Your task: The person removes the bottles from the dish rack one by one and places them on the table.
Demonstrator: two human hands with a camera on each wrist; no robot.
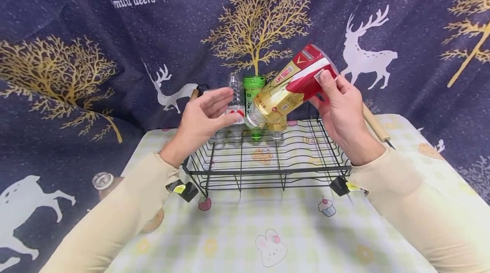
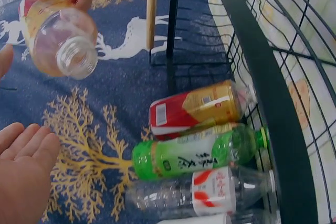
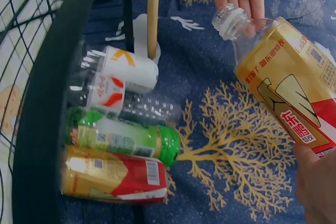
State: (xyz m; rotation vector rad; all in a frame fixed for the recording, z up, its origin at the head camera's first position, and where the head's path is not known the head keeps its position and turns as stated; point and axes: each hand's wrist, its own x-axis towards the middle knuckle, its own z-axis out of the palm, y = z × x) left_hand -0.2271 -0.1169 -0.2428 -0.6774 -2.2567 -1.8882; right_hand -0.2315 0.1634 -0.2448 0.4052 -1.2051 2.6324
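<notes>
My right hand (image 1: 340,107) grips a gold-and-red labelled plastic bottle (image 1: 294,83) near its base. The bottle tilts with its uncapped neck down and to the left, above a black wire rack (image 1: 268,172). Beside that neck is my left hand (image 1: 204,113), its fingers extended and nothing held; whether it touches the bottle is unclear. Several bottles stand neck-down along the rack's back: a green bottle (image 2: 199,153), a clear bottle with a red-and-white label (image 2: 212,190), another gold-and-red bottle (image 3: 115,176) and a white-labelled bottle (image 3: 128,69).
Wooden handles flank the rack, the right handle (image 1: 375,124) showing plainly. A clear bottle (image 1: 102,180) at the left is partly hidden by my left sleeve. A checked tablecloth (image 1: 229,230) covers the table, and a dark patterned curtain (image 1: 183,30) hangs behind.
</notes>
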